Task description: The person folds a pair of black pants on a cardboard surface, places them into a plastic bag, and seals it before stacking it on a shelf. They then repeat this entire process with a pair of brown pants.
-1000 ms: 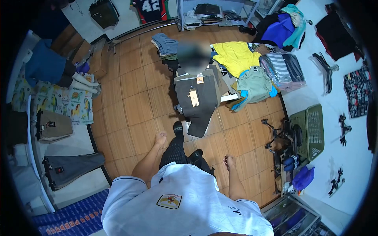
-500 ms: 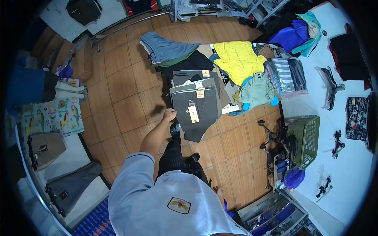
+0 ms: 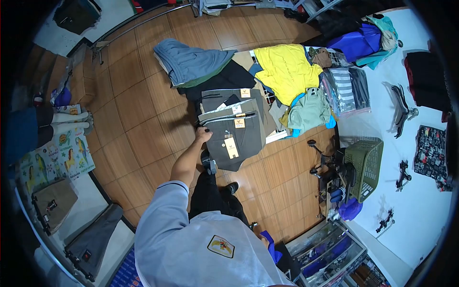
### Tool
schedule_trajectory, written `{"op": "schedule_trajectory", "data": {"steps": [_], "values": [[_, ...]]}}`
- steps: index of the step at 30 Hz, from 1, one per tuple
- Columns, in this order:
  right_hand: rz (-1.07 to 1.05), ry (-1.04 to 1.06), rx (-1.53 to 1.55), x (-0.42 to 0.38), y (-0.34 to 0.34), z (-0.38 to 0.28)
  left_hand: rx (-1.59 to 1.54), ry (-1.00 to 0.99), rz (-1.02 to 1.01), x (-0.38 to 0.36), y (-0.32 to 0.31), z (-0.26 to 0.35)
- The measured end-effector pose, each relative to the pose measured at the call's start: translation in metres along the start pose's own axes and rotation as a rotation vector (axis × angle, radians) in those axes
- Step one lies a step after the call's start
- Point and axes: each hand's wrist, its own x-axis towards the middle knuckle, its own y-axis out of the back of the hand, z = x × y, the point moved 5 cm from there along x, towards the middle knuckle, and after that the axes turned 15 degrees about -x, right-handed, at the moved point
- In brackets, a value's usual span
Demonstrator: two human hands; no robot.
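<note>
My left hand (image 3: 204,134) is at the left edge of the top pair of dark grey trousers (image 3: 247,143), its fingers closed on the corner near the waistband. These trousers carry a long paper tag (image 3: 231,148) and an orange-and-white label. They lie folded on more grey trousers (image 3: 224,97), on a low stand. My right hand (image 3: 264,240) is low beside my body, mostly hidden by my shirt, next to a purple item (image 3: 271,248); its fingers cannot be made out.
Blue-grey clothing (image 3: 193,62), a yellow shirt (image 3: 289,71) and a pale green garment (image 3: 308,111) lie on the stand. A green basket (image 3: 364,167) stands at the right. A glass case (image 3: 330,258) is at the lower right, and mannequin legs (image 3: 69,118) are at the left.
My left hand has moved up along the trousers' left edge to the waistband corner and now grips it. The view has shifted slightly, and more of the purple item shows beside my right hand.
</note>
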Motion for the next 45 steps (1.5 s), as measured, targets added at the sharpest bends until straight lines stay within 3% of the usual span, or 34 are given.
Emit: {"op": "schedule_trajectory", "data": {"steps": [6,8,11,12,14,19,23,24,26,27,30,34,39,42,44,45], "values": [[0.009,-0.011,0.13,0.013,-0.018,-0.066,-0.291,-0.102,0.207,-0.05,0.012,0.013],[0.005,0.042,0.101,-0.07,-0.021,-0.184,-0.326,-0.139,0.204,-0.062,0.0,0.003],[-0.031,0.015,0.024,-0.044,-0.023,-0.227,-0.333,-0.235,0.245,-0.106,-0.016,0.015],[-0.032,0.042,0.002,-0.037,-0.025,-0.244,-0.32,-0.378,0.253,-0.117,-0.022,0.019],[-0.077,0.122,-0.007,0.001,-0.02,-0.254,-0.332,-0.214,0.187,-0.144,-0.035,0.027],[-0.161,0.298,-0.155,0.045,-0.014,-0.363,-0.208,-0.276,0.324,-0.211,-0.058,0.062],[-0.281,0.464,-0.152,0.081,-0.013,-0.449,-0.337,-0.367,0.433,-0.238,-0.094,0.068],[-0.315,0.507,-0.182,0.091,-0.01,-0.467,-0.356,-0.275,0.433,-0.26,-0.093,0.091],[-0.379,0.578,-0.264,0.115,-0.002,-0.502,-0.384,-0.314,0.507,-0.273,-0.109,0.09],[-0.405,0.601,-0.319,0.13,0.006,-0.515,-0.289,-0.24,0.581,-0.288,-0.115,0.096],[-0.453,0.674,-0.456,0.152,0.028,-0.559,-0.347,-0.337,0.796,-0.326,-0.14,0.095],[-0.466,0.793,-0.617,0.151,0.04,-0.595,-0.498,-0.283,0.79,-0.379,-0.167,0.095],[-0.583,0.936,-0.817,0.145,-0.009,-0.602,-0.541,-0.241,0.86,-0.476,-0.187,0.131],[-0.745,1.139,-0.892,0.095,-0.043,-0.597,-0.52,-0.248,0.899,-0.542,-0.195,0.139],[-1.075,1.129,-0.74,0.114,-0.099,-0.58,-0.484,-0.29,0.976,-0.582,-0.204,0.131],[-1.045,1.134,-0.935,0.077,-0.101,-0.576,-0.546,-0.249,0.983,-0.607,-0.208,0.129]]}}
